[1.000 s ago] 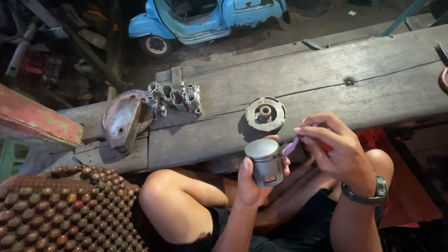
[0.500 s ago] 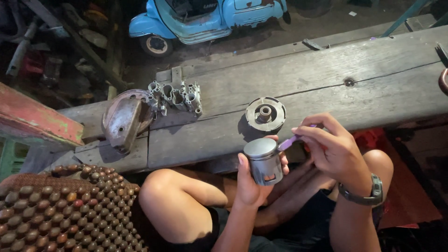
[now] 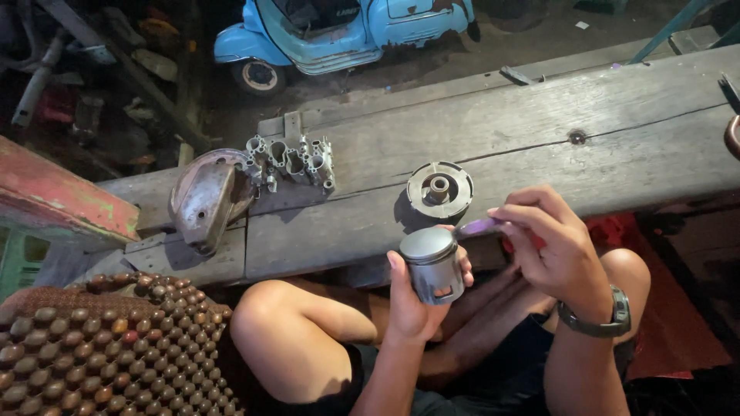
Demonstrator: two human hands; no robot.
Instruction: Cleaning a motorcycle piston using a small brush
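Note:
My left hand (image 3: 412, 296) grips a grey metal piston (image 3: 433, 263) upright by its skirt, its flat crown facing up, just in front of the wooden bench (image 3: 539, 139). My right hand (image 3: 551, 246) pinches a thin purple-tipped tool (image 3: 479, 226), its tip beside the piston's crown edge; whether they touch I cannot tell. A watch sits on my right wrist. Both hands hover above my bare knees.
On the bench lie a round metal rotor-like part (image 3: 439, 189), a finned grey engine casting (image 3: 291, 163) and a curved rusty cover (image 3: 203, 196). A blue scooter (image 3: 339, 31) stands beyond. A beaded seat mat (image 3: 100, 347) is at lower left, a red beam (image 3: 62, 192) at left.
The piston has shifted slightly right and closer to the tool tip. My right hand lowered a little toward it.

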